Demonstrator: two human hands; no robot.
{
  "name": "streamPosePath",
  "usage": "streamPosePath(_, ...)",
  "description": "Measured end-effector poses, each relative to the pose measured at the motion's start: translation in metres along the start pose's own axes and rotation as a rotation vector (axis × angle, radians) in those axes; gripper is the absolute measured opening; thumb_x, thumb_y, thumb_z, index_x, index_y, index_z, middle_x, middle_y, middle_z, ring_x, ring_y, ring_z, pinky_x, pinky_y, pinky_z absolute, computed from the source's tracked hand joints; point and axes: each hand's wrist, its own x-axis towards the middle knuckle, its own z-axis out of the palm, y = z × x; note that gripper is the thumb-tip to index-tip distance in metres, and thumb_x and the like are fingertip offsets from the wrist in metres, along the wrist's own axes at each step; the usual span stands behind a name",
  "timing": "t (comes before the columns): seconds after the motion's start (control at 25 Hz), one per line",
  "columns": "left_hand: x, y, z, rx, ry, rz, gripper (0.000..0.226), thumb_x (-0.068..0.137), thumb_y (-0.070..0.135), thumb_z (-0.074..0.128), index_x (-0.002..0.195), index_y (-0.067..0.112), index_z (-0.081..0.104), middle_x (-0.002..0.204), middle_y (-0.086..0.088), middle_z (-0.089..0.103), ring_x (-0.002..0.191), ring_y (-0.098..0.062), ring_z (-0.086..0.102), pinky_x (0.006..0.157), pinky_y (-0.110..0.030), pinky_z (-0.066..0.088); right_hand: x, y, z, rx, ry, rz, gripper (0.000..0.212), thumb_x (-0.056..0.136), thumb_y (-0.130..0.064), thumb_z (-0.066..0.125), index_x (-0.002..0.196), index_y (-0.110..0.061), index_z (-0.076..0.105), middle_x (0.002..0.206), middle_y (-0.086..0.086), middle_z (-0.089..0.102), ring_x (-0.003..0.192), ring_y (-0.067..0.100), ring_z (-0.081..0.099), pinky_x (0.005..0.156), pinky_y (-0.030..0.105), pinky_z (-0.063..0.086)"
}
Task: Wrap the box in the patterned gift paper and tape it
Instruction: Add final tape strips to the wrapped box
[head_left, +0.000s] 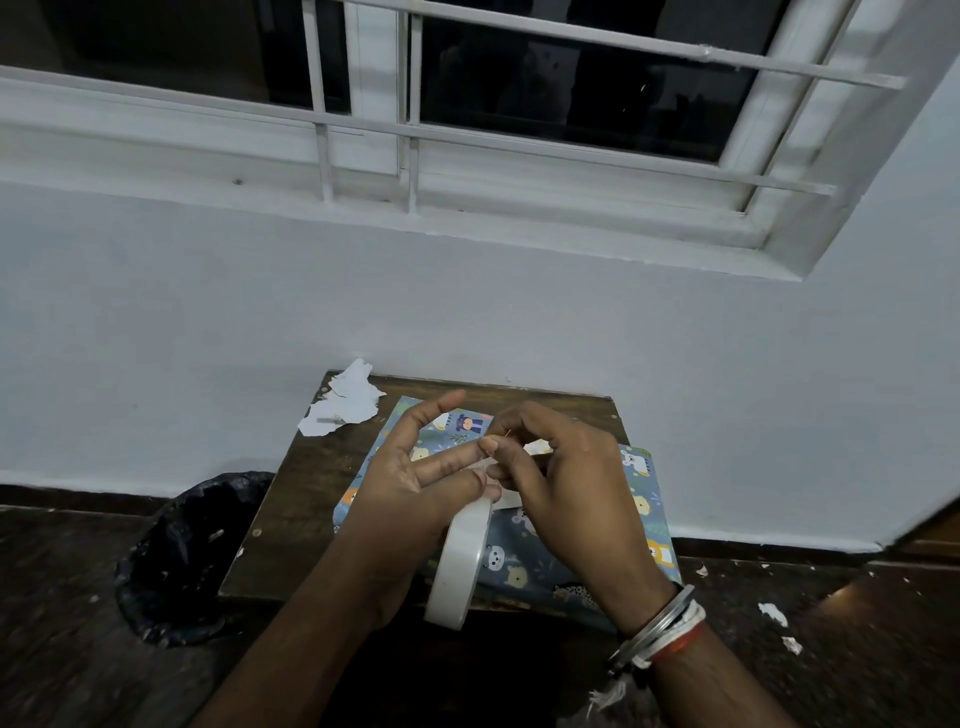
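1. The tape roll (460, 564) is being carried low in the centre of the frame by the left hand (410, 483). Its lower fingers seem hooked through the roll, and the upper fingers are being held straight, likely to stay clear of the adhesive.
2. The tape end (487, 462) is being pinched by the curled fingertips of the right hand (566, 488), probably so a strip can be drawn off.
3. The box (641, 499), covered in patterned gift paper, is lying flat beneath both hands, close for taping.
4. It is being supported by a small dark table (291, 509) against a pale wall (156, 338). Torn white scraps (345, 408) are lying at the table's upper left corner, a black bin bag (192, 556) is sitting at lower left, and a barred window (519, 104) is filling the top.
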Motion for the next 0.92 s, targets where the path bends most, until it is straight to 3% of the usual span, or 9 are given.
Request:
streamPosePath(0.12, 0.0, 0.001, -0.002, 0.024, -0.001, -0.012, 0.066, 0.088, -0.012, 0.067, 0.131, 0.037, 0.057, 0.109, -0.008, 0.078, 0.095, -0.026, 0.077, 0.08, -0.031, 0.058, -0.001, -0.006, -0.003, 0.049, 0.022, 0.104, 0.009, 0.092, -0.024, 0.077, 0.097, -0.029, 0.071, 0.079, -0.015, 0.073, 0.073, 0.004, 0.072, 0.064, 0.028, 0.057)
streamPosePath(0.24, 0.0, 0.002, -0.004, 0.04, -0.016, -0.042, 0.069, 0.085, -0.011, 0.07, 0.131, 0.04, 0.058, 0.111, -0.007, 0.078, 0.101, -0.028, 0.076, 0.093, -0.041, 0.054, 0.001, -0.008, -0.015, 0.013, 0.054, 0.244, 0.036, 0.081, -0.041, 0.085, 0.105, -0.038, 0.058, 0.074, -0.015, 0.072, 0.066, 0.002, 0.07, 0.062, 0.024, 0.055)
streamPosePath(0.32, -0.002, 0.003, -0.005, 0.017, -0.048, -0.06, 0.069, 0.086, -0.01, 0.07, 0.133, 0.04, 0.059, 0.115, -0.006, 0.077, 0.105, -0.03, 0.074, 0.095, -0.043, 0.054, 0.004, 0.001, -0.035, -0.165, 0.063, 0.253, 0.024, 0.083, -0.05, 0.08, 0.09, -0.035, 0.063, 0.075, -0.019, 0.069, 0.066, 0.0, 0.067, 0.064, 0.026, 0.052)
streamPosePath(0.44, -0.002, 0.004, -0.007, 0.025, -0.084, -0.054, 0.067, 0.088, -0.006, 0.07, 0.134, 0.04, 0.06, 0.119, -0.004, 0.076, 0.113, -0.026, 0.072, 0.101, -0.041, 0.052, -0.001, 0.023, -0.068, -0.602, -0.184, 0.364, 0.015, 0.085, -0.05, 0.073, 0.089, -0.037, 0.066, 0.083, -0.02, 0.069, 0.078, 0.004, 0.067, 0.069, 0.028, 0.05)
streamPosePath(0.56, 0.0, 0.005, -0.008, -0.009, -0.123, -0.068, 0.066, 0.083, -0.003, 0.076, 0.132, 0.039, 0.064, 0.12, -0.003, 0.075, 0.114, -0.023, 0.071, 0.097, -0.034, 0.055, -0.007, 0.039, -0.076, -0.725, -0.414, 0.43, 0.02, 0.088, -0.038, 0.075, 0.106, -0.042, 0.068, 0.102, -0.012, 0.072, 0.092, 0.013, 0.066, 0.071, 0.025, 0.049)
streamPosePath(0.64, 0.002, 0.004, -0.007, -0.02, -0.133, -0.082, 0.065, 0.08, -0.003, 0.077, 0.131, 0.036, 0.067, 0.121, -0.002, 0.075, 0.113, -0.023, 0.071, 0.094, -0.032, 0.056, -0.006, 0.043, -0.075, -0.699, -0.441, 0.444, 0.028, 0.089, -0.029, 0.077, 0.114, -0.04, 0.07, 0.106, -0.01, 0.072, 0.091, 0.011, 0.063, 0.064, 0.017, 0.04)
streamPosePath(0.76, 0.005, 0.003, -0.008, -0.021, -0.132, -0.108, 0.055, 0.088, -0.009, 0.065, 0.128, 0.029, 0.071, 0.124, -0.003, 0.074, 0.113, -0.024, 0.071, 0.103, -0.04, 0.05, -0.004, 0.047, -0.076, -0.775, -0.487, 0.407, 0.025, 0.088, -0.036, 0.072, 0.112, -0.037, 0.073, 0.1, -0.006, 0.072, 0.091, 0.018, 0.065, 0.066, 0.025, 0.043)
streamPosePath(0.84, 0.006, 0.003, -0.009, -0.022, -0.128, -0.121, 0.048, 0.091, -0.009, 0.062, 0.123, 0.024, 0.074, 0.124, -0.004, 0.074, 0.1, -0.02, 0.072, 0.098, -0.039, 0.052, -0.007, 0.044, -0.079, -0.853, -0.448, 0.381, 0.026, 0.083, -0.046, 0.068, 0.106, -0.035, 0.072, 0.091, -0.009, 0.071, 0.085, 0.018, 0.065, 0.064, 0.028, 0.046)
streamPosePath(0.92, 0.007, 0.005, -0.011, -0.021, -0.144, -0.128, 0.042, 0.092, -0.007, 0.062, 0.117, 0.023, 0.078, 0.123, -0.003, 0.074, 0.087, -0.015, 0.072, 0.084, -0.034, 0.057, -0.007, 0.039, -0.086, -0.806, -0.305, 0.375, 0.026, 0.076, -0.047, 0.07, 0.098, -0.035, 0.064, 0.085, -0.011, 0.072, 0.076, 0.012, 0.064, 0.061, 0.028, 0.047)
